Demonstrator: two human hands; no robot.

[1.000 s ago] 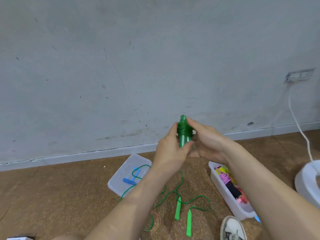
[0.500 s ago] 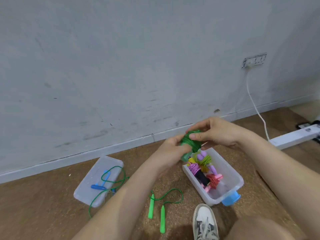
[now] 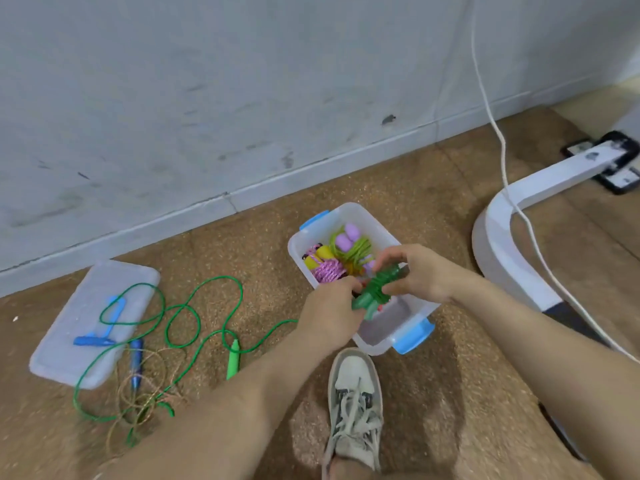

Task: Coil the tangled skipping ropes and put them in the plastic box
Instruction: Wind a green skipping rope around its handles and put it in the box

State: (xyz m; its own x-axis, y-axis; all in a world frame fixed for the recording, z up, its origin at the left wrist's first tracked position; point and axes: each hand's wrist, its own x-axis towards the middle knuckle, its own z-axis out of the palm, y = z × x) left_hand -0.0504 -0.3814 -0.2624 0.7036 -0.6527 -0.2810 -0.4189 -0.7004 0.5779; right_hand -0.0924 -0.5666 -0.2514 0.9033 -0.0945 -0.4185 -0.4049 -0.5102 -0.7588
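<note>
A dark green skipping rope (image 3: 375, 289), wound tightly round its handles, hangs just over the clear plastic box (image 3: 391, 336) with blue latches. My left hand (image 3: 332, 315) grips its lower end and my right hand (image 3: 414, 271) pinches its upper end. Inside the box lie several coiled ropes: a pink one (image 3: 327, 271) and a lime one with lilac handles (image 3: 348, 242). On the floor to the left a bright green rope (image 3: 194, 313) sprawls loose, tangled with a blue-handled rope (image 3: 135, 362) and a brownish cord (image 3: 145, 400).
The box's clear lid (image 3: 62, 351) lies flat at left, under part of the tangle. A shoe (image 3: 355, 407) stands just in front of the box. A white curved stand base (image 3: 502, 268) and a white cable (image 3: 498, 140) are at right. The wall runs behind.
The view has tilted down and right. Both hands have carried the wound green rope down from chest height to just above the box.
</note>
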